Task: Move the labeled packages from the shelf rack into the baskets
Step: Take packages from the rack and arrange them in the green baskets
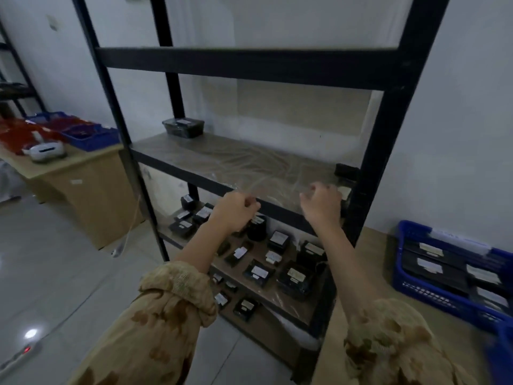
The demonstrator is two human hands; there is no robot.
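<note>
Hands: both are raised at the front edge of the middle shelf [236, 159] of the black shelf rack [249, 68], patterned sleeves [172, 295] pushed up the forearms.
Left hand [237, 211]: fingers curled into a fist just in front of the shelf's front beam.
Right hand [322, 204]: fingers curled at the shelf's right end, against a labeled package [345, 192]; blur hides whether they grip it.
Far left of the hands: a table [83, 173] carrying a red basket [16, 134], a blue basket [94, 140] and a white device [45, 150].
Beyond the left hand: one dark lone package [183, 127] at the back left of the middle shelf.
Below the hands: many dark packages with white labels [259, 272], spread over the lower shelf and the one under it.
Right of the right hand: a second table [372, 262] beside the rack, with a blue basket on it [424, 290] holding stacked packages [433, 266].
</note>
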